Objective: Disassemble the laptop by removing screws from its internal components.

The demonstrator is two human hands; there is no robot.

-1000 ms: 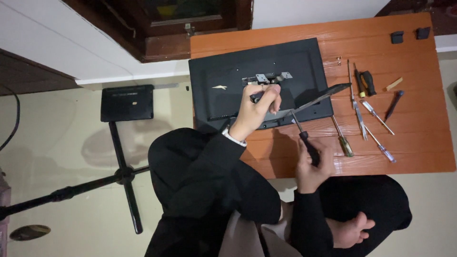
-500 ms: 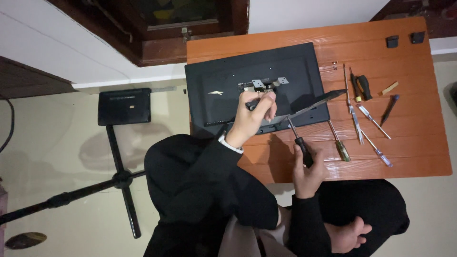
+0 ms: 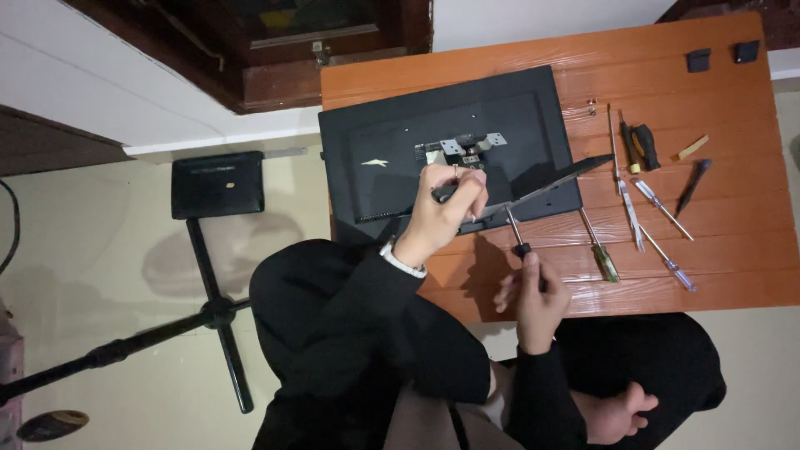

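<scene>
Monitor point(image 3: 392, 133) back panel partly pried at 5 o'clock; left hand point(image 3: 450, 208) grips tool, right hand point(image 3: 537, 296) holds screwdriver point(image 3: 517, 237); panel not off.

Monitor point(image 3: 450, 150) flat on counter point(image 3: 733, 242); loose tools point(image 3: 637, 179) in a row to its right; two small blocks point(image 3: 698, 59) at far corner; tripod stand point(image 3: 218, 308) on floor, left.

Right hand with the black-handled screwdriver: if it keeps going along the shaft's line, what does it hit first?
Probably the lower edge of the black monitor back, where the thin panel strip lifts off. The right hand aims its screwdriver up there. Depth is unclear.
</scene>
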